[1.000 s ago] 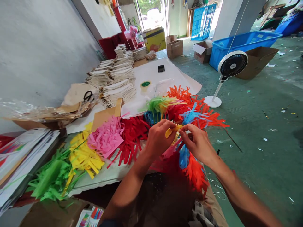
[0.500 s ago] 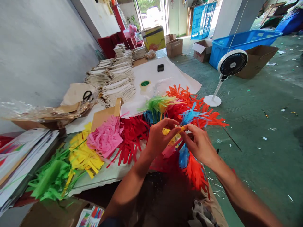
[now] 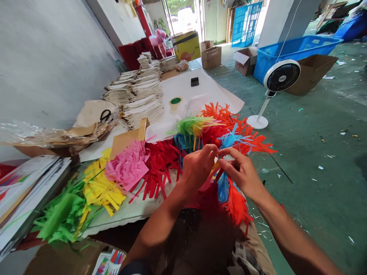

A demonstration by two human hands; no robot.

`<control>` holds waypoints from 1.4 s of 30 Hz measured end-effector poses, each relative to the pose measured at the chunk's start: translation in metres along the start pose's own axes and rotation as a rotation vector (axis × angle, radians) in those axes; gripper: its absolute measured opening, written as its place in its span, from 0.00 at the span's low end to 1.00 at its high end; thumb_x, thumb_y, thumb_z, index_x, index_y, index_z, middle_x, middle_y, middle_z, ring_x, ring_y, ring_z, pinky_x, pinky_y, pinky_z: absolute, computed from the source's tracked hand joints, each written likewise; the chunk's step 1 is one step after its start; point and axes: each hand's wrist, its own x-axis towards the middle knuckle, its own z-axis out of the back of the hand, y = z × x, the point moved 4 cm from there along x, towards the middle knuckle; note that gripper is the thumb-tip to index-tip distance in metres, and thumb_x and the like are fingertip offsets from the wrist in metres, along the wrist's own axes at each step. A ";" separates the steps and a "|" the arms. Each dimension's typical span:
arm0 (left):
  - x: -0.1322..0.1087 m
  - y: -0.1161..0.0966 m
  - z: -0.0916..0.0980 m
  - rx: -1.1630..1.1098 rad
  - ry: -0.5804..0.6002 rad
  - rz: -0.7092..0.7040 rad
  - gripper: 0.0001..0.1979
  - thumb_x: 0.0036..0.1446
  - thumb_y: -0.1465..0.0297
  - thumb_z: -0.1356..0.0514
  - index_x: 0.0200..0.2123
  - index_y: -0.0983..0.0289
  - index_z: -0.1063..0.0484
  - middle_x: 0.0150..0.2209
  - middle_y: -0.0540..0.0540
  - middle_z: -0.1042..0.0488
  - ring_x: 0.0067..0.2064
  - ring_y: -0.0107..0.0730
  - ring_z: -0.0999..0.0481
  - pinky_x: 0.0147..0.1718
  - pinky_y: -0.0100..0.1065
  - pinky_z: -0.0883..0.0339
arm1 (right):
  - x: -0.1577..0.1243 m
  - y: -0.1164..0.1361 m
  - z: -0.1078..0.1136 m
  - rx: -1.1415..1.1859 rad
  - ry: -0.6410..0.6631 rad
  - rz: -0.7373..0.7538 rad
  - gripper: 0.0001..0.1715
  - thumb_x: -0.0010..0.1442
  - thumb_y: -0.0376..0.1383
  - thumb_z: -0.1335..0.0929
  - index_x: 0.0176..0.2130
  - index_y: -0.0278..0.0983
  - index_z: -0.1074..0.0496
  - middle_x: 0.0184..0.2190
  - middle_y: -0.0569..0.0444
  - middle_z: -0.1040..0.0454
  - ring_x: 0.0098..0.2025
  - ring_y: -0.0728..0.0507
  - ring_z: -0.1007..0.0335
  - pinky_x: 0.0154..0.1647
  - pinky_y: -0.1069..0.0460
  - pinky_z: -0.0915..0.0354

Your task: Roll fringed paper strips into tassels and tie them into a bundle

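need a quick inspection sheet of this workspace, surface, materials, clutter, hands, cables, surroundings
Surface: white sheeting on the worktable, partly covered.
Materials: green paper-like fringed bundle, yellow fringed bundle, pink fringed bundle, dark-red fringed bundle, and more around the hands.
Clutter: stacked off-white flat sheets, round green-centred tape roll, apparent black-handled scissors.
Hands: left hand and right hand close together by a thin yellow strip; exact grip unclear.
Cables: thin pale cord hangs by the white-and-black pedestal fan; connection unclear.
Surroundings: green floor with scattered scraps, blue plastic crate, brown cardboard box.
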 end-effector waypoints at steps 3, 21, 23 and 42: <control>0.000 -0.002 -0.002 -0.021 0.011 0.023 0.12 0.75 0.59 0.46 0.44 0.59 0.26 0.27 0.48 0.21 0.25 0.27 0.25 0.27 0.29 0.43 | 0.005 -0.005 0.000 0.077 -0.053 -0.024 0.17 0.63 0.51 0.25 0.39 0.40 0.23 0.19 0.63 0.42 0.21 0.51 0.54 0.21 0.53 0.58; -0.025 0.058 0.001 -0.048 0.537 0.442 0.36 0.71 0.44 0.52 0.20 0.64 0.32 0.19 0.48 0.38 0.23 0.27 0.39 0.25 0.32 0.52 | 0.027 -0.038 0.010 0.489 -0.230 -0.038 0.14 0.62 0.47 0.23 0.35 0.40 0.22 0.30 0.56 0.25 0.27 0.50 0.38 0.28 0.54 0.44; -0.012 0.073 0.021 0.202 0.317 0.439 0.29 0.71 0.49 0.47 0.26 0.63 0.25 0.24 0.50 0.28 0.27 0.31 0.30 0.28 0.32 0.47 | 0.028 -0.040 0.012 0.443 -0.253 -0.040 0.16 0.61 0.49 0.22 0.34 0.39 0.22 0.29 0.56 0.26 0.27 0.50 0.38 0.27 0.53 0.46; 0.036 0.077 0.102 0.604 -0.406 0.207 0.11 0.69 0.63 0.38 0.44 0.60 0.16 0.37 0.55 0.15 0.36 0.37 0.21 0.40 0.36 0.33 | 0.025 -0.031 0.011 0.329 -0.273 0.025 0.19 0.63 0.51 0.25 0.33 0.39 0.26 0.21 0.62 0.40 0.22 0.51 0.52 0.22 0.53 0.53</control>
